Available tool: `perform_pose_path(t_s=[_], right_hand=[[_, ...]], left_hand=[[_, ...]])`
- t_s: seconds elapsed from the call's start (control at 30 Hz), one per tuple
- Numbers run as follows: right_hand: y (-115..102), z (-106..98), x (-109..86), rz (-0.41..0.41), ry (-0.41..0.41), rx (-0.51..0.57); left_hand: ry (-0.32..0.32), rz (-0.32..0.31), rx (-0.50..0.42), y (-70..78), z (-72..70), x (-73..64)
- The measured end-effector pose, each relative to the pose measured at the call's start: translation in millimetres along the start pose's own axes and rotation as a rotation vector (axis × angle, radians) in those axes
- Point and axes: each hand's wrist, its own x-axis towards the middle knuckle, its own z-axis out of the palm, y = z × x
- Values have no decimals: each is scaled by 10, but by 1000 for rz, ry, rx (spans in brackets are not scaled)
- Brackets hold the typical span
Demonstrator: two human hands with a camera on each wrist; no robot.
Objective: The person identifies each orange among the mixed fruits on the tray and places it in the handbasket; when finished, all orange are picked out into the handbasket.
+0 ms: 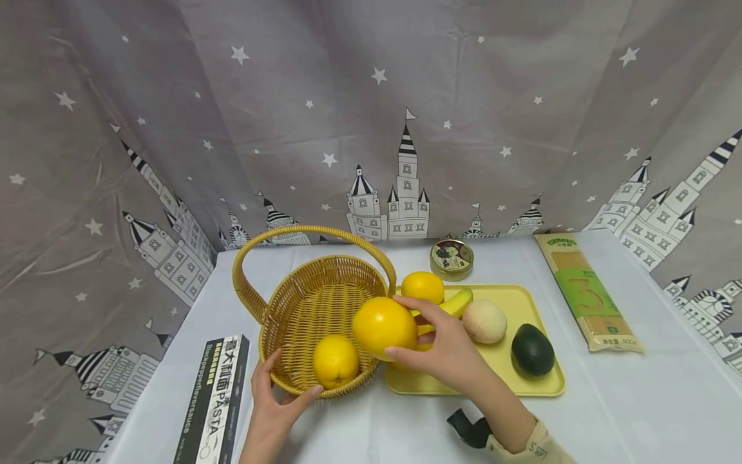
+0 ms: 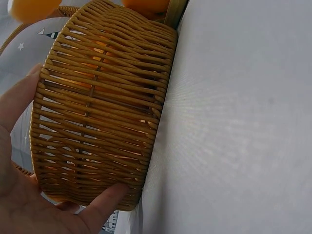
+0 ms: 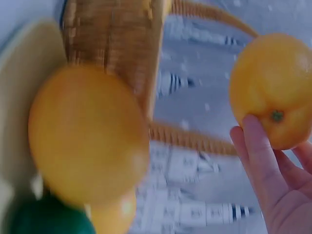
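My right hand [image 1: 446,351] holds an orange [image 1: 385,327] between thumb and fingers, raised over the right side of the wicker basket [image 1: 292,309]. The right wrist view shows the green stem mark on this orange [image 3: 273,92]. A second orange [image 1: 336,361] lies inside the basket near its front. My left hand [image 1: 278,403] grips the basket at its front left. In the left wrist view, the thumb is at the rim and a fingertip [image 2: 114,192] presses the woven outer wall. Several fruits sit on the yellow tray [image 1: 475,388] under and beyond my right hand.
The tray bears a yellow fruit [image 1: 423,287], a partly hidden banana [image 1: 460,301], a peach [image 1: 484,321] and an avocado [image 1: 532,350]. Behind it stands a round tin [image 1: 451,259]. A pasta box [image 1: 214,399] lies at left, a noodle packet [image 1: 588,293] at right. The basket handle [image 1: 313,231] arches upward.
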Motion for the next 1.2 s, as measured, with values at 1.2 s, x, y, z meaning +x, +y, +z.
perform_pose_path(t_s=[1.2], right_hand=[[-55, 1348, 903, -158, -224, -525]], left_hand=[[13, 4, -20, -15, -1, -6]])
